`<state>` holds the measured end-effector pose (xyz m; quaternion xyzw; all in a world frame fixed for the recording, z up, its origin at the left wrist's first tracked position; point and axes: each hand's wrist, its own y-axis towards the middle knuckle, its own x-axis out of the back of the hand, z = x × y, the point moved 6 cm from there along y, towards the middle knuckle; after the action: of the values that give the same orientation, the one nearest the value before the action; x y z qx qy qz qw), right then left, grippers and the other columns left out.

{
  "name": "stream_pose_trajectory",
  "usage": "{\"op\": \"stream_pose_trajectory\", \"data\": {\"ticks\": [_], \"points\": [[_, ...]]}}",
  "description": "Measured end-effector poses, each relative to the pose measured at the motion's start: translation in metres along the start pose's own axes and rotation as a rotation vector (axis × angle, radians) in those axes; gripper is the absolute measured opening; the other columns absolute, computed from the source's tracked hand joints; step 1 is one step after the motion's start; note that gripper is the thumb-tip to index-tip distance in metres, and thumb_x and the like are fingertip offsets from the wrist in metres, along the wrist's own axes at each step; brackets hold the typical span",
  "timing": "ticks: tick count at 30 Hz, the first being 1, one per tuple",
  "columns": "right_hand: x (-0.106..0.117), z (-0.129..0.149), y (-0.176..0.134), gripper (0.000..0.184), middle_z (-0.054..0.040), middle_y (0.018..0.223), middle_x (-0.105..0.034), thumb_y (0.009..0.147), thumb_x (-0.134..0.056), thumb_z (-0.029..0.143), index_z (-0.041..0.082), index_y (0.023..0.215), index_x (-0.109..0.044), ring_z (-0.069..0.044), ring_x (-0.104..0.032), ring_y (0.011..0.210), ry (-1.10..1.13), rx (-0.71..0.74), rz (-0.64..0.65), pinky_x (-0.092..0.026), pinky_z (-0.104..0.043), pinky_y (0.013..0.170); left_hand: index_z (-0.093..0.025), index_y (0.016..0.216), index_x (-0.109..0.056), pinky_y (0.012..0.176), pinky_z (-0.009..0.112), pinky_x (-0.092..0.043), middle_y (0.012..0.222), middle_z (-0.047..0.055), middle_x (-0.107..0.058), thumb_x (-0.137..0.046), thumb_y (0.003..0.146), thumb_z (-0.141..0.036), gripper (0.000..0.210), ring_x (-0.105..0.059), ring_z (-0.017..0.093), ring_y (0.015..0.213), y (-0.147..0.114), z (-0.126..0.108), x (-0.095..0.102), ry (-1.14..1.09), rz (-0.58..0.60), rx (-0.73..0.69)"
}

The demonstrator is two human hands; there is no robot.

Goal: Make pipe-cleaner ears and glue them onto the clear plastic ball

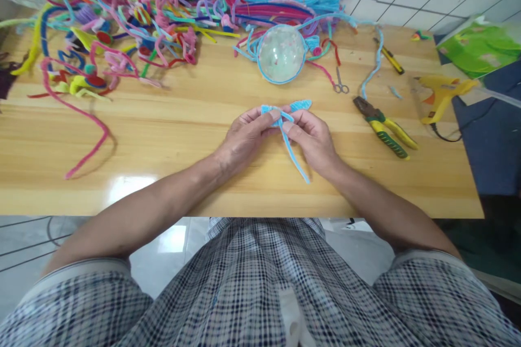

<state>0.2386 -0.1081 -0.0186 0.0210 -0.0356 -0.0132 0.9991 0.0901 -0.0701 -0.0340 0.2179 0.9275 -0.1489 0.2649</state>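
Note:
My left hand (249,133) is closed on a folded piece of light-blue pipe cleaner (267,110), the thumb pressing on top of it. My right hand (312,135) meets it from the other side, thumb and fingers pinching the same blue piece. One loose end (296,159) hangs down between the hands towards the table's front edge. A flat, bundled blue part (301,104) sticks out beyond the right fingers. My fingertips hide how the strands cross.
On the wooden table (183,190), a clear round ball (281,54) with blue trim lies beyond my hands. To the right are pliers (385,127), small scissors (340,87), a yellow cutter (389,57) and a yellow glue gun (442,95). Coloured pipe cleaners (272,11) pile up at the back.

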Motion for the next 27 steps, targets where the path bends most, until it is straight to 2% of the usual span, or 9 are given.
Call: {"op": "stream_pose_trajectory", "data": {"ticks": [4,10,14,16,20,23,27], "points": [[-0.006,0.001,0.000,0.054,0.0052,0.074,-0.059,0.080,-0.098,0.069,0.025,0.085,-0.067,-0.013,-0.050,0.067,0.050,-0.010,0.012,-0.044,-0.029,0.063,-0.021,0.089,-0.083,0.112,0.037,-0.061,0.104,0.004,-0.087,-0.102,0.083,-0.051,0.036,-0.081,0.027,0.123,-0.001,0.002,-0.004,-0.013,0.037,0.001],[-0.003,0.004,0.000,0.050,0.0060,0.069,-0.057,0.082,-0.097,0.062,0.025,0.080,-0.065,-0.012,-0.048,0.064,0.044,0.001,-0.006,-0.042,-0.029,0.062,-0.020,0.093,-0.083,0.113,0.037,-0.060,0.115,0.006,-0.088,-0.100,0.085,-0.053,0.038,-0.079,0.028,0.129,-0.005,0.002,-0.010,0.005,0.065,0.052],[0.003,0.005,0.000,0.050,0.0054,0.069,-0.058,0.081,-0.097,0.059,0.025,0.075,-0.062,-0.013,-0.049,0.065,0.012,-0.016,-0.041,-0.041,-0.029,0.062,-0.020,0.094,-0.081,0.103,0.037,-0.063,0.112,0.007,-0.087,-0.087,0.095,-0.069,0.049,-0.080,0.029,0.123,-0.005,0.001,-0.008,0.016,0.024,0.064],[0.005,0.006,-0.001,0.049,0.0052,0.067,-0.056,0.081,-0.096,0.057,0.024,0.073,-0.061,-0.013,-0.048,0.065,-0.013,-0.025,-0.055,-0.039,-0.029,0.062,-0.021,0.094,-0.081,0.092,0.033,-0.063,0.105,0.006,-0.086,-0.086,0.094,-0.072,0.052,-0.081,0.027,0.114,-0.005,-0.002,-0.004,0.060,-0.023,0.021],[0.005,0.007,-0.001,0.052,0.0052,0.067,-0.052,0.081,-0.097,0.057,0.024,0.071,-0.058,-0.013,-0.043,0.066,-0.046,-0.037,-0.041,-0.034,-0.030,0.061,-0.022,0.092,-0.082,0.069,0.026,-0.052,0.084,-0.001,-0.078,-0.105,0.077,-0.058,0.046,-0.071,0.016,0.081,-0.003,-0.012,0.004,0.215,-0.092,-0.103],[0.004,0.005,-0.002,0.055,0.0055,0.068,-0.049,0.080,-0.097,0.060,0.025,0.071,-0.055,-0.012,-0.040,0.066,-0.065,-0.047,-0.011,-0.031,-0.031,0.061,-0.021,0.084,-0.080,0.062,0.026,-0.044,0.075,-0.002,-0.074,-0.110,0.069,-0.053,0.046,-0.058,0.011,0.065,-0.001,-0.013,0.004,0.283,-0.069,-0.097],[0.003,0.005,-0.002,0.056,0.0063,0.067,-0.048,0.079,-0.097,0.062,0.024,0.070,-0.055,-0.012,-0.038,0.065,-0.086,-0.053,0.006,-0.029,-0.030,0.061,-0.021,0.075,-0.077,0.056,0.027,-0.038,0.070,-0.002,-0.070,-0.108,0.069,-0.055,0.046,-0.050,0.010,0.059,0.001,-0.010,0.002,0.284,-0.022,-0.045]]}}
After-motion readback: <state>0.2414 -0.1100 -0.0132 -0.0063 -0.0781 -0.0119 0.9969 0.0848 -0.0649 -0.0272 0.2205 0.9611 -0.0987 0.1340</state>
